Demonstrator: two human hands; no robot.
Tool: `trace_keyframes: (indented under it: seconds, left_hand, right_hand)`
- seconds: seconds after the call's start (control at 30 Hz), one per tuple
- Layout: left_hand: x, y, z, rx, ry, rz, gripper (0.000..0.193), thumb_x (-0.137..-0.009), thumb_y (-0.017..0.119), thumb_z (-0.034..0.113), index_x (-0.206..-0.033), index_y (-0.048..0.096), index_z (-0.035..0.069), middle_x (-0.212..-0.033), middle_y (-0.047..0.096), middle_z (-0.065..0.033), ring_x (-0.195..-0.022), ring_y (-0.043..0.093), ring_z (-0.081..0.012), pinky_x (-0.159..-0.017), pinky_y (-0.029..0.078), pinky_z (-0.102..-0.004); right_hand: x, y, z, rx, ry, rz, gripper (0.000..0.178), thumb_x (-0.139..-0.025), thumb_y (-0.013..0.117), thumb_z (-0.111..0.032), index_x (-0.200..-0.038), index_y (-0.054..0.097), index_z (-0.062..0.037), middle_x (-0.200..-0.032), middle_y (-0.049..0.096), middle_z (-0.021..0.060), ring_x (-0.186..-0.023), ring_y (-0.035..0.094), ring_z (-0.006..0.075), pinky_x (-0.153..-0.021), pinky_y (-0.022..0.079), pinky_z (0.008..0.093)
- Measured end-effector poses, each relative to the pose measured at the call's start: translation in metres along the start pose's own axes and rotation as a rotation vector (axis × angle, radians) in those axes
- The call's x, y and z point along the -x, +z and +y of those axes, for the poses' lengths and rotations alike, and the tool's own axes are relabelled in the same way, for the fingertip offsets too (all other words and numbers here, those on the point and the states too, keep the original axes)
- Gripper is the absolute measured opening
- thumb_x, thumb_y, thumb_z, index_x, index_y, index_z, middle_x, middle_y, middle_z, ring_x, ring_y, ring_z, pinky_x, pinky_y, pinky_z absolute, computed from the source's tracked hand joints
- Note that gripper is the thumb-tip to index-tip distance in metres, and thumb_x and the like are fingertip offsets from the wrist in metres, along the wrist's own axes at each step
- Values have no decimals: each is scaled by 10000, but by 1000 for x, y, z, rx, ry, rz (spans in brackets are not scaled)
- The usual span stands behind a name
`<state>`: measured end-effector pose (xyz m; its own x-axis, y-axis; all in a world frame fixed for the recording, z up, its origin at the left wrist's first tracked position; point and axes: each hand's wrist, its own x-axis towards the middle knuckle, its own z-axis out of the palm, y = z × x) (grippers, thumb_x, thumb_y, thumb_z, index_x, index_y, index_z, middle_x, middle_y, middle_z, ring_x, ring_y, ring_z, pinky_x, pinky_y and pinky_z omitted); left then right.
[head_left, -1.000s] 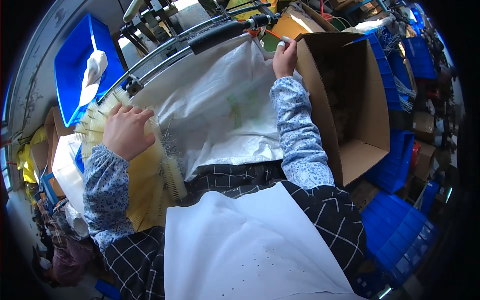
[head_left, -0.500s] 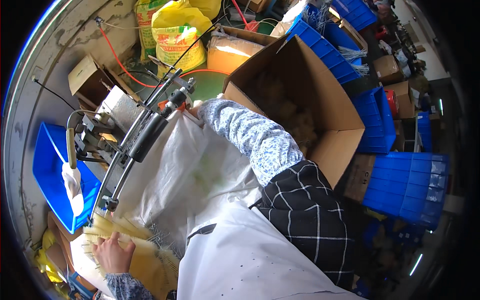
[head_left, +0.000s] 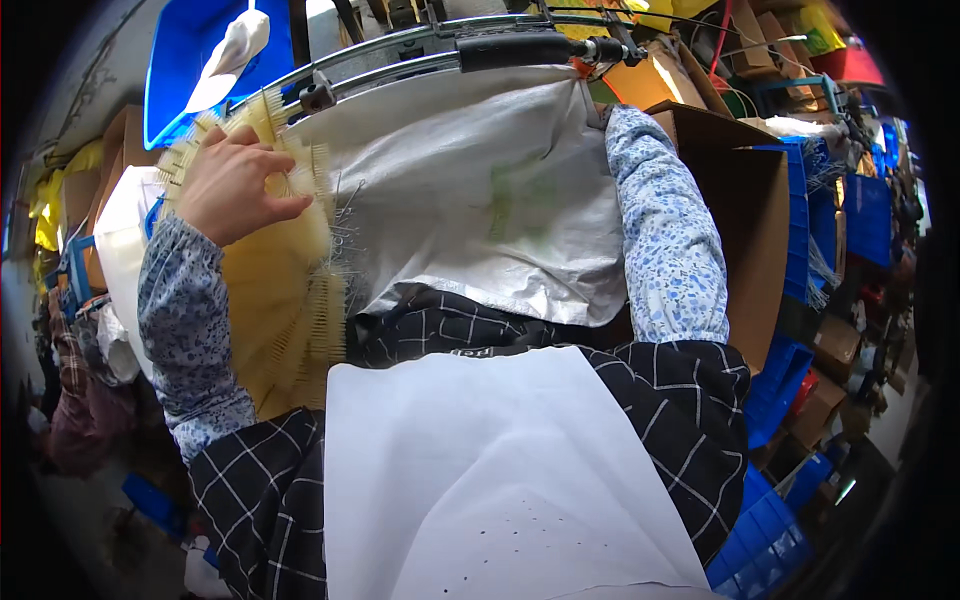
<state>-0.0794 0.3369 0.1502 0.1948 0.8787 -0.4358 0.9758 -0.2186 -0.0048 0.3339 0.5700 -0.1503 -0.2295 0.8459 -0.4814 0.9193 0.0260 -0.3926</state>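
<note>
My left hand [head_left: 238, 188] lies on a pile of pale yellow pieces [head_left: 275, 280] edged with rows of thin spikes. Its fingers are bent over the pile's far end, and the thumb stands apart from them. A white woven sheet [head_left: 480, 190] hangs from the metal bars in front of me and spreads toward my lap. At the sheet's far right corner is my right hand [head_left: 603, 112], beside a small orange piece [head_left: 582, 68] at the end of the black-sleeved bar [head_left: 515, 50]. My right fingers are hidden. Thin metal wires [head_left: 347, 235] stick out along the pile's right side.
A large open cardboard box [head_left: 745, 230] stands right of my right arm. Blue bins [head_left: 868, 220] are stacked beyond it. At the far left is a blue tub [head_left: 185, 65] with a white cloth-like thing [head_left: 232, 60] hanging before it. The metal bars cross ahead of me.
My view has turned left, so the bars now run across the top. My left hand still rests on the yellow pile, its thumb further out. My right hand stays by the sheet's corner.
</note>
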Motion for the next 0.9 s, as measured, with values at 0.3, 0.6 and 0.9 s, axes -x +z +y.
trace_keyframes:
  seconds: [0.3,0.6,0.9]
  left_hand:
    - [8,12,-4,-11,91,57,379,-670,560,367,-901,649,80,-887,597,-36,-936,496,-148,-905,274,-320]
    - [1,21,-12,-3,125,98,295,-676,592,313,-826,619,61,-888,574,-38,-938,483,-173,-870,305,-330]
    - [-16,26,-27,0,119,61,342,-707,569,321,-910,613,49,-960,555,-51,-987,473,-187,-900,308,-309]
  right_hand:
    - [2,-14,5,41,49,-7,250,-772,505,-207,-987,573,-99,-945,612,103,-866,581,253,-752,448,351]
    - [-4,-18,6,95,56,2,278,-777,499,-212,-1028,554,-107,-968,606,104,-878,577,263,-758,446,359]
    - [-10,-20,11,169,86,26,307,-783,493,-216,-1069,536,-114,-991,601,105,-891,573,273,-765,445,366]
